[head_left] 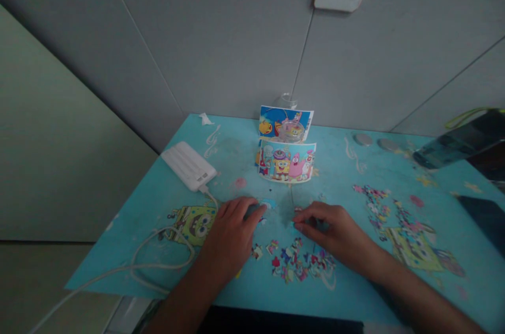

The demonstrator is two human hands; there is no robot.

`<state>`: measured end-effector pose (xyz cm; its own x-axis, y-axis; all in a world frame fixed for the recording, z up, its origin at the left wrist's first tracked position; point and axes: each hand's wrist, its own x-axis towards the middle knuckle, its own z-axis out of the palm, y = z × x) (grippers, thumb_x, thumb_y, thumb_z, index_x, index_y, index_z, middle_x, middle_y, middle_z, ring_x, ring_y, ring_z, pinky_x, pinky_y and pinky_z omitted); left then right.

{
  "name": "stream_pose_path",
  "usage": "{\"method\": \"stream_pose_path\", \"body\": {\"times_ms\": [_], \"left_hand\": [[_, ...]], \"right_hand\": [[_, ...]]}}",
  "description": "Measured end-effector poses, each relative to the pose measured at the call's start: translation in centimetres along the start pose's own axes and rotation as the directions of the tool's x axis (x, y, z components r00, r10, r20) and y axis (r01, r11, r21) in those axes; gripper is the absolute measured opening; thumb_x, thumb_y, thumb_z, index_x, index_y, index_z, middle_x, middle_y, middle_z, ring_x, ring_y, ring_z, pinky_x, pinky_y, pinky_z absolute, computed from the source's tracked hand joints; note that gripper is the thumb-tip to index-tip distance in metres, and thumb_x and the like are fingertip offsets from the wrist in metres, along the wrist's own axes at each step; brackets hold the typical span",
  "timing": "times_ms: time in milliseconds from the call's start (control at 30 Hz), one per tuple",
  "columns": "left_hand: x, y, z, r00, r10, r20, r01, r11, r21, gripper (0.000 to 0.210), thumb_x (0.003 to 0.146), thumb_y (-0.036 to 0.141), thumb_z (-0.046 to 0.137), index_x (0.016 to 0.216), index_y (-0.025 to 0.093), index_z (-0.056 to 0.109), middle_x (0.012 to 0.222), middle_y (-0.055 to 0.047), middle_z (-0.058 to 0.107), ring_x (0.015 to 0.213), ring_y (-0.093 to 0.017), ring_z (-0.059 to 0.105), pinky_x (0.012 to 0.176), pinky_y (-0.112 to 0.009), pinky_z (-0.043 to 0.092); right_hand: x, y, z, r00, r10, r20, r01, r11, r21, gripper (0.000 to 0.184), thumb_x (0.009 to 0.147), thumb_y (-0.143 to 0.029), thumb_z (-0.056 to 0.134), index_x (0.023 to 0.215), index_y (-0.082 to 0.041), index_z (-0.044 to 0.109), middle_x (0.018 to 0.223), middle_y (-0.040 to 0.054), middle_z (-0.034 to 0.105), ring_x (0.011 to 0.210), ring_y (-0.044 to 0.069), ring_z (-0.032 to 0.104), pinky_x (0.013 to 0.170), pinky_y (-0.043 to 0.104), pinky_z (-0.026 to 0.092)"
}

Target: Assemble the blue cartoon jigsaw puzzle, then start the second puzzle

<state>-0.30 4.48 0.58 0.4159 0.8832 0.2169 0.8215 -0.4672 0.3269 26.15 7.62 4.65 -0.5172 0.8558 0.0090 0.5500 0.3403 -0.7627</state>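
Note:
My left hand (pixel 235 223) rests on the table with its fingers spread and slightly curved. Its thumb and fingertips are beside a few joined light-blue puzzle pieces (pixel 269 203), partly hidden by the hand. Across from it, my right hand (pixel 325 223) pinches a small puzzle piece (pixel 294 223) between thumb and forefinger; its picture is too small to make out. Below and between the hands lies a loose heap of colourful puzzle pieces (pixel 298 265). Behind them a cartoon picture card (pixel 287 161) leans upright, facing me.
A second card (pixel 267 122) and a clear glass container (pixel 292 131) stand behind. At left lie a white power bank (pixel 189 165) and its cable (pixel 158 266). More puzzle pieces (pixel 376 208) are at right, near two round discs (pixel 363 139), a dark bottle (pixel 457 139) and a black flat object (pixel 483 218).

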Motion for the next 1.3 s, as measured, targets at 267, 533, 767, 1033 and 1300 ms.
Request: {"method": "stream_pose_path", "body": {"times_ms": [267, 533, 767, 1033, 1300], "left_hand": [[0.0, -0.1, 0.0, 1.0, 0.005, -0.002, -0.005, 1.0, 0.009, 0.055, 0.087, 0.0, 0.05, 0.137, 0.023, 0.058, 0.128, -0.011, 0.057, 0.119, -0.028, 0.053, 0.101, -0.05, 0.046], [0.0, -0.1, 0.0, 1.0, 0.009, 0.009, -0.01, 1.0, 0.021, 0.054, 0.088, -0.001, 0.049, 0.137, 0.022, 0.057, 0.129, -0.011, 0.057, 0.119, -0.028, 0.053, 0.101, -0.051, 0.045], [-0.1, -0.2, 0.0, 1.0, 0.02, -0.003, -0.02, 1.0, 0.023, 0.053, 0.089, 0.0, 0.049, 0.136, 0.023, 0.057, 0.128, -0.01, 0.057, 0.119, -0.028, 0.053, 0.1, -0.049, 0.046], [-0.1, -0.5, 0.3, 0.999, 0.033, -0.006, -0.033, 0.999, 0.037, 0.054, 0.088, 0.0, 0.049, 0.136, 0.023, 0.059, 0.129, -0.011, 0.057, 0.118, -0.029, 0.054, 0.1, -0.051, 0.046], [-0.3, -1.1, 0.8, 0.999, 0.05, -0.009, -0.049, 0.997, 0.051, 0.055, 0.089, 0.001, 0.048, 0.138, 0.024, 0.057, 0.13, -0.011, 0.056, 0.118, -0.029, 0.053, 0.1, -0.05, 0.046]], "right_hand": [[0.0, 0.0, 0.3, 0.989, -0.14, 0.043, 0.145, 0.976, -0.16, 0.015, 0.097, -0.027, 0.063, 0.107, -0.025, 0.074, 0.091, 0.0036, 0.074, 0.087, 0.018, 0.068, 0.081, 0.032, 0.053], [0.1, 2.2, -2.5, 0.989, -0.031, -0.145, -0.018, 0.945, -0.327, 0.019, 0.1, -0.025, 0.056, 0.104, -0.022, 0.074, 0.097, 0.0074, 0.073, 0.091, 0.022, 0.067, 0.085, 0.038, 0.054], [0.1, 2.6, -3.6, 0.972, -0.043, -0.231, -0.047, 0.928, -0.371, 0.025, 0.1, -0.026, 0.053, 0.111, -0.022, 0.074, 0.096, 0.0073, 0.071, 0.085, 0.021, 0.066, 0.078, 0.035, 0.053], [-1.5, 5.0, -7.1, 0.845, 0.061, -0.532, -0.292, 0.885, -0.363, 0.027, 0.097, -0.036, 0.055, 0.108, -0.022, 0.075, 0.084, 0.0053, 0.071, 0.07, 0.019, 0.062, 0.067, 0.033, 0.049], [-1.3, 5.5, -6.2, 0.956, 0.105, -0.275, -0.206, 0.905, -0.371, 0.022, 0.095, -0.03, 0.058, 0.106, -0.023, 0.076, 0.095, 0.005, 0.075, 0.078, 0.019, 0.068, 0.07, 0.032, 0.052]]}}
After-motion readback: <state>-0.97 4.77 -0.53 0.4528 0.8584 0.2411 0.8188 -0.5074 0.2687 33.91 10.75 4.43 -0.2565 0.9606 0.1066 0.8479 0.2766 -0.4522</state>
